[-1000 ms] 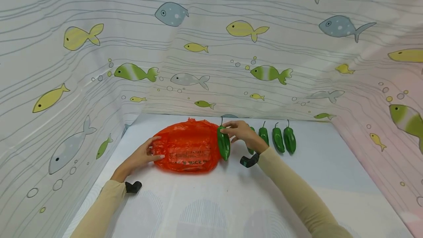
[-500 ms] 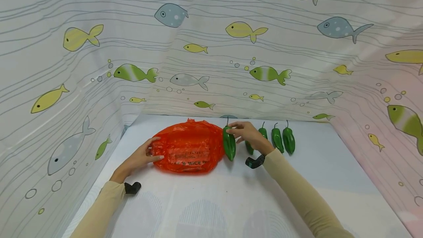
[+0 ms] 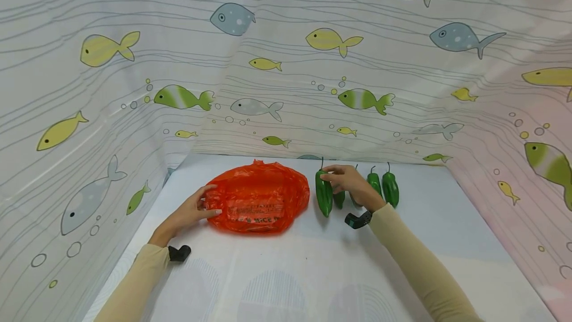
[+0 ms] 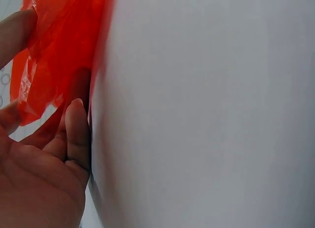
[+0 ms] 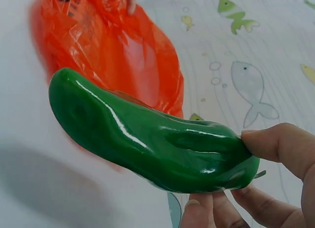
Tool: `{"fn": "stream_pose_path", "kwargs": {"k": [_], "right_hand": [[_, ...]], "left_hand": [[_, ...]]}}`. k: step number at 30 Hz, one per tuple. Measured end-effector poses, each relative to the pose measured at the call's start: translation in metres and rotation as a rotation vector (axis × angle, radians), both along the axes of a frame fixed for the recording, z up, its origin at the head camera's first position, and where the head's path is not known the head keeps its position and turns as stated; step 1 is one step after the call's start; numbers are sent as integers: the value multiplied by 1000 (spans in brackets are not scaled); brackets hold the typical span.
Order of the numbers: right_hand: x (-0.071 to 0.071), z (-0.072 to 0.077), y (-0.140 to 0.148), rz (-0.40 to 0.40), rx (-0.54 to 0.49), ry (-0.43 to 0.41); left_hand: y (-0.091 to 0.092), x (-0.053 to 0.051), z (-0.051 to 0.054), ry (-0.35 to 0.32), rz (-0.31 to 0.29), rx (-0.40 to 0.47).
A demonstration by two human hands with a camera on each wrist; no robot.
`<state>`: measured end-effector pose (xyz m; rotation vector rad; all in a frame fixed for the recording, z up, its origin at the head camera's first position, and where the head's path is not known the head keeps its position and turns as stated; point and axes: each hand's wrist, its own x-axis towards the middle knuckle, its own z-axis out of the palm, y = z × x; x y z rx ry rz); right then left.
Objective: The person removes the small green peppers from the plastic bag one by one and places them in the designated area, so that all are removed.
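Note:
At the left, a crinkled red plastic bag [image 3: 256,198] with dark print lies on the white table. My left hand [image 3: 189,215] holds the bag's left side, thumb at the front and fingers behind; the left wrist view shows the red film [image 4: 64,46] between them. My right hand [image 3: 350,183] pinches a glossy green pepper [image 3: 323,195] near its stem end, just right of the bag. In the right wrist view, thumb and fingertips clasp the pepper [image 5: 147,134], its blunt tip pointing away from the hand.
Behind and beside my right hand lie more green peppers: one partly hidden [image 3: 339,200], one mostly covered by the hand, and two further right, a pepper [image 3: 374,181] and the outermost pepper [image 3: 391,189]. A fish-patterned curtain [image 3: 286,63] surrounds the table.
My right hand has moved right with the green pepper, from against the bag's right edge to a small gap away from it. My left hand stays at the bag.

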<state>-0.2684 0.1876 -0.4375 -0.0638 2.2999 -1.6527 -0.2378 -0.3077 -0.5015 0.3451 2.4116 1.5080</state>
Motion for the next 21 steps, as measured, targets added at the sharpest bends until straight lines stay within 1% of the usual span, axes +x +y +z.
{"fn": "stream_pose_path", "kwargs": {"k": [6, 14, 21], "right_hand": [[-2, -4, 20, -5, -10, -2], [6, 1, 40, -43, -33, -18], [7, -2, 61, -51, -22, 12]], "left_hand": [[0, -2, -2, 2, 0, -11], [0, -2, -1, 1, -3, -5], [0, -2, -1, -1, -2, -3]]}}
